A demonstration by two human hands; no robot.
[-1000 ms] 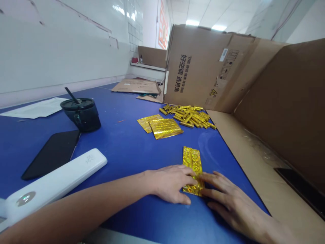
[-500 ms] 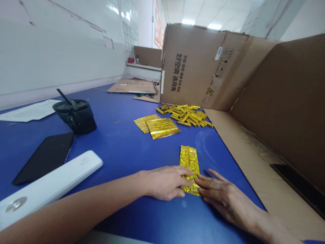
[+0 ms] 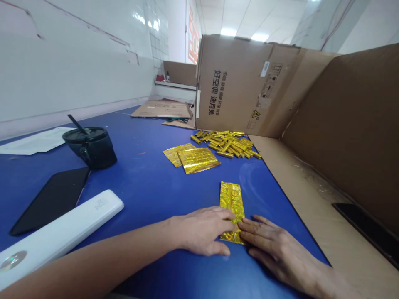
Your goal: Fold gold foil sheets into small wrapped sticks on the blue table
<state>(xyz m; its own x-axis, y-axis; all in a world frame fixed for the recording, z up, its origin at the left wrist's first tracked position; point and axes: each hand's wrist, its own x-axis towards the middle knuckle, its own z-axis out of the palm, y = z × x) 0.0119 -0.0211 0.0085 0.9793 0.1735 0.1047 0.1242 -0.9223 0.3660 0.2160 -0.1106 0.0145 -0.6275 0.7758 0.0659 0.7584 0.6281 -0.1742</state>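
Observation:
A strip of shiny gold foil paper [image 3: 232, 197], with fold lines along it, lies flat on the blue table in front of me. My left hand [image 3: 205, 230] rests on its lower left part, fingers stretched over the foil and thumb apart on the table. From the right, my right hand [image 3: 271, 245] touches the strip's lower right edge with extended fingertips. Farther back lie gold foil sheets [image 3: 199, 160], overlapping one another. Behind them is a pile of small rolled or folded gold pieces [image 3: 232, 143].
On the left stand a dark cup with a straw [image 3: 92, 147], a black phone-like slab [image 3: 51, 199], a long white device [image 3: 62, 224] and white paper [image 3: 34, 141]. A large cardboard box [image 3: 237, 83] walls off the back and right. Flattened cardboard [image 3: 162, 109] lies at the back.
My left thumb has spread farther from the fingers. Both hands stay on the gold strip, which lies nearly where it was. The camera view has tilted slightly.

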